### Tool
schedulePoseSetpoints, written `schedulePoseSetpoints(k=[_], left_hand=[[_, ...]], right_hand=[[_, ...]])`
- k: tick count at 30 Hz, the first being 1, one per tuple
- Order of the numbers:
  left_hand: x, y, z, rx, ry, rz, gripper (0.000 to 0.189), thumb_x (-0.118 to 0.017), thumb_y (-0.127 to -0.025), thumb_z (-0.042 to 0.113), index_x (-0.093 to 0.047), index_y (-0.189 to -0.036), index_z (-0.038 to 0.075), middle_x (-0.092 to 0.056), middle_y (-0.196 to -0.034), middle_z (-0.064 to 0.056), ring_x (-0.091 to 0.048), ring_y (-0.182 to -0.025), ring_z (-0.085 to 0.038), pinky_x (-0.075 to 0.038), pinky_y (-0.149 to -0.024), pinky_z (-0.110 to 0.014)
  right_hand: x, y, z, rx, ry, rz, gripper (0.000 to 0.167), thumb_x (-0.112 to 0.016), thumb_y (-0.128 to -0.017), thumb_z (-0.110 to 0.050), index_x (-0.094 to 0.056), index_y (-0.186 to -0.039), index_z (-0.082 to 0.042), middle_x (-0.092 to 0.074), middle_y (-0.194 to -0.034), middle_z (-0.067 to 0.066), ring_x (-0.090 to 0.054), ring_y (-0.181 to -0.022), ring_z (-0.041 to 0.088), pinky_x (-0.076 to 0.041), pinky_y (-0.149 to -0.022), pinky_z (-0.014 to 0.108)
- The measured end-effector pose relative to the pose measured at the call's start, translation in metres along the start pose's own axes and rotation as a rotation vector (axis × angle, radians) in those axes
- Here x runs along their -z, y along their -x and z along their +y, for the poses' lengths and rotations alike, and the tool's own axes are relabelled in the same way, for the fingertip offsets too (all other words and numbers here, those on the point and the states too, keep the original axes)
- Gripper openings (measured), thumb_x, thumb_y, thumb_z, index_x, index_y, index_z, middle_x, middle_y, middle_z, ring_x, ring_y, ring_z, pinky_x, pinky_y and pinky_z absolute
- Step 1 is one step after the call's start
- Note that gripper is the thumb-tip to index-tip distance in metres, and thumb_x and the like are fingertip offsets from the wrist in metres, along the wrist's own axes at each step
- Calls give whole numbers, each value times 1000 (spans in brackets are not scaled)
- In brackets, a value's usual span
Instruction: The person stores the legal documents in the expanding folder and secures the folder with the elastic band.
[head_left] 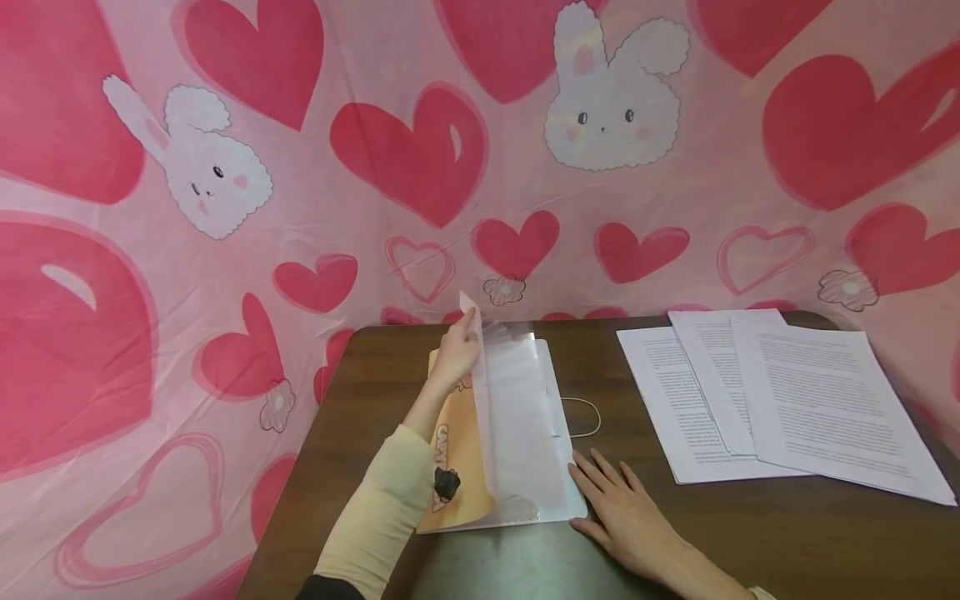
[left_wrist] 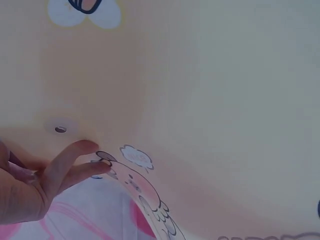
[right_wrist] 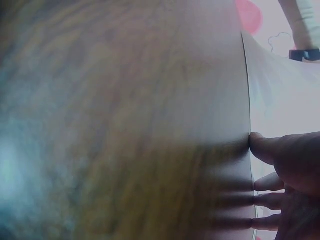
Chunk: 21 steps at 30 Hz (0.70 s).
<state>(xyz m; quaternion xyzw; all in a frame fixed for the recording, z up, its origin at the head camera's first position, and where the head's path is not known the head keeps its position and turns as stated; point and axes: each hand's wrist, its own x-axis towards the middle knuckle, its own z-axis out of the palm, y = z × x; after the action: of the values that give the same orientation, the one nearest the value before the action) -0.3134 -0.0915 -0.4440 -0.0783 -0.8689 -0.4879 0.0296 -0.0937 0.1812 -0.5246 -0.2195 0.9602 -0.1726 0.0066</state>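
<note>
A file folder lies on the table, its orange cartoon-printed cover lifted part way and standing bent at the left. Under it show translucent white sleeves. My left hand pinches the cover near its far edge; in the left wrist view its fingers curl at the edge beside a small cartoon print, and the thumb is not plain to see. Flat and spread, my right hand touches the folder's lower right edge with its fingertips. The right wrist view shows the right hand against the dark tabletop's reflection.
Several printed paper sheets overlap at the right of the brown table. A thin elastic loop sticks out from the folder's right side. Behind the table hangs a pink cloth with hearts and rabbits.
</note>
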Motion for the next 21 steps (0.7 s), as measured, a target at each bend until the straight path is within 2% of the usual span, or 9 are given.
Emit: schedulePoseSetpoints(k=[3,5,7,8,10,12,14,15,21], left_hand=[[-9,-26,-43,-20,-5,16,67,-43,-106,13,-39,-172,15,-64,-144,-26,-36,-54,-6,-42,-54,-29],[-10,-30,-48,21,-6,14,66,-43,-107,12,-38,-173,18,-64,-135,-28,-38,-55,-10,-46,-58,-35],[-13,-41,-62,58,-27,18,65,-45,-108,15,-38,-173,22,-67,-142,-21,-41,-61,-16,-46,-63,-40],[-9,-33,-52,49,-31,29,64,-45,-108,14,-40,-172,19,-65,-149,-22,-42,-63,-16,-47,-66,-40],[-12,-44,-70,47,-47,46,64,-46,-107,17,-42,-171,25,-59,-162,-15,-49,-71,-21,-50,-70,-43],[-18,-62,-103,33,-80,64,63,-47,-108,24,-42,-170,38,-53,-170,-3,-61,-91,-19,-55,-81,-43],[-13,-53,-90,42,-103,72,62,-46,-109,23,-43,-169,38,-51,-171,-4,-65,-115,-22,-56,-97,-51],[-16,-59,-98,51,-99,69,61,-46,-110,24,-42,-169,40,-49,-173,-3,-63,-125,-26,-54,-105,-56],[12,6,4,80,43,32,60,-43,-110,5,-39,-170,4,-40,-174,-24,-60,-126,-46,-45,-122,-59]], right_hand=[[-1,0,1,4,8,9,72,-76,-100,-47,-60,-157,-5,-53,-170,12,-48,-158,43,-38,-122,75],[-1,0,1,6,11,13,72,-76,-100,-47,-60,-157,-5,-53,-170,12,-48,-158,43,-39,-122,75],[-1,0,1,4,8,10,73,-76,-100,-47,-60,-157,-4,-53,-170,12,-48,-158,43,-38,-122,75],[-1,0,1,4,8,8,72,-76,-100,-46,-60,-157,-4,-53,-170,13,-48,-158,43,-38,-122,75],[0,1,0,3,5,5,73,-76,-100,-46,-59,-157,-4,-53,-170,13,-47,-158,43,-38,-122,75],[0,0,0,0,0,0,73,-76,-100,-46,-59,-157,-4,-53,-170,13,-47,-158,43,-38,-123,75],[0,0,0,-1,-2,-2,73,-76,-100,-46,-59,-157,-5,-53,-170,13,-47,-158,43,-38,-123,76],[0,0,0,-2,-4,-3,73,-76,-100,-46,-59,-157,-5,-53,-170,13,-47,-158,43,-37,-123,76],[0,1,0,4,0,6,72,-76,-100,-46,-59,-157,-5,-53,-170,13,-47,-158,43,-38,-122,75]])
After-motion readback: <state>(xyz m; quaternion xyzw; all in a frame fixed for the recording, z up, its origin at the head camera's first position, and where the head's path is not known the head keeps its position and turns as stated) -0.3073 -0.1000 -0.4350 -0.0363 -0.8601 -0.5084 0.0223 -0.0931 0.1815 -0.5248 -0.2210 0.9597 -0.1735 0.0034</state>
